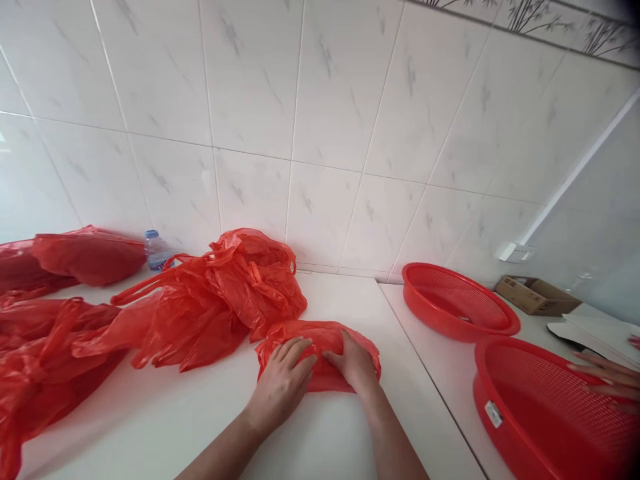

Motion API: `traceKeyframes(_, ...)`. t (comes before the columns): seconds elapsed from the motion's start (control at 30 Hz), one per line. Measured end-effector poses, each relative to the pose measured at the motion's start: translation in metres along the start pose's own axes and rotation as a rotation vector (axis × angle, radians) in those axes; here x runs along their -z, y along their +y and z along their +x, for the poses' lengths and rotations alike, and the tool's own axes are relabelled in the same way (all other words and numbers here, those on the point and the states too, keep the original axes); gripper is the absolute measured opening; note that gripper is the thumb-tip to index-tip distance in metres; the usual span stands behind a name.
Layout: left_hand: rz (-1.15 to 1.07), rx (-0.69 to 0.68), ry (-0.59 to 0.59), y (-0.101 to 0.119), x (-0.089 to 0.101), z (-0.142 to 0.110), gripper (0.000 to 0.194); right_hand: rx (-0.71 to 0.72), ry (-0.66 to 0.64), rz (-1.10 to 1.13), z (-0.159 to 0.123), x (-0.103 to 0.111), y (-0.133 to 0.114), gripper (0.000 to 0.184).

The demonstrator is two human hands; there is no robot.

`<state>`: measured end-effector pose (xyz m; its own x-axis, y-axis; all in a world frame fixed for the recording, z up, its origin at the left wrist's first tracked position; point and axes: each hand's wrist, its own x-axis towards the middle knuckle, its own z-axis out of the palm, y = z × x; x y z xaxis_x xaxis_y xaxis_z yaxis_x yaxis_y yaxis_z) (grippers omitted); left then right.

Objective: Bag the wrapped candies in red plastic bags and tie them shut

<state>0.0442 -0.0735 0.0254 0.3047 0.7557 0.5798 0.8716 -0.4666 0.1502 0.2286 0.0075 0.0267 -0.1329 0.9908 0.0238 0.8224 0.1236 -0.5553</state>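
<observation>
Work on one bundle appears to be partway through. The red bag bundle (327,333) lies on the counter (150,427) directly in front of the person, gathered into a compact, low, rounded shape. The left hand (283,380) rests on its near left part with the fingers laid over the plastic, and the right hand (356,363) is on its right part, thumb and fingers spread around a fold. The hands are slightly apart from each other, both touching the bundle; whether either one actually grips the film, I cannot tell.

Shaping of this piece looks well advanced, though no finished closure shows (any knot could be under the fingers). What it contains, if anything, is hidden.

Just beyond it to the left, a crumpled heap of red bags (220,300) lies loose, with handles sticking out, apparently unsorted. Farther left, a smoother, fuller red bag (90,257) sits near the bottle (157,252), perhaps already dealt with, while the near-left red bag (55,360) looks slack and rumpled.
</observation>
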Motion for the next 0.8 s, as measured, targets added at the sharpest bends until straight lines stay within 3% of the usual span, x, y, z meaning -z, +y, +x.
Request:
traceKeyframes(0.1, 0.064, 0.022, 0.340, 0.002, -0.002, -0.013, 0.037, 0.040, 0.032, 0.038, -0.009, 0.007, -0.005, 0.049)
traceKeyframes(0.2, -0.006, 0.229, 0.450, -0.008, -0.006, -0.017, 0.050, 0.086, 0.076, 0.060, -0.026, 0.019, -0.013, 0.042)
traceKeyframes(0.3, -0.181, 0.461, 0.426, -0.021, -0.014, -0.017, 0.063, 0.191, 0.121, 0.197, -0.043, 0.040, -0.019, 0.035)
traceKeyframes(0.37, -0.270, 0.554, 0.395, -0.028, -0.019, -0.016, 0.067, 0.221, 0.230, 0.253, -0.043, 0.057, -0.013, 0.037)
traceKeyframes(0.47, -0.387, 0.659, 0.332, -0.032, -0.022, -0.017, 0.065, 0.131, 0.502, 0.017, -0.019, 0.087, 0.015, 0.041)
traceKeyframes(0.53, -0.525, 0.722, 0.268, -0.033, -0.021, -0.017, 0.060, 0.040, 0.580, -0.086, 0.006, 0.107, 0.045, 0.044)
traceKeyframes(0.67, -1.009, 0.783, 0.160, -0.035, -0.015, -0.013, 0.031, -0.122, 0.581, -0.295, 0.042, 0.140, 0.107, 0.062)
traceKeyframes(0.73, -1.255, 0.784, 0.100, -0.036, -0.012, -0.011, 0.016, -0.198, 0.532, -0.386, 0.048, 0.150, 0.130, 0.063)
traceKeyframes(0.8, -1.409, 0.766, 0.039, -0.038, -0.008, -0.009, 0.018, -0.247, 0.483, -0.471, 0.049, 0.155, 0.145, 0.057)
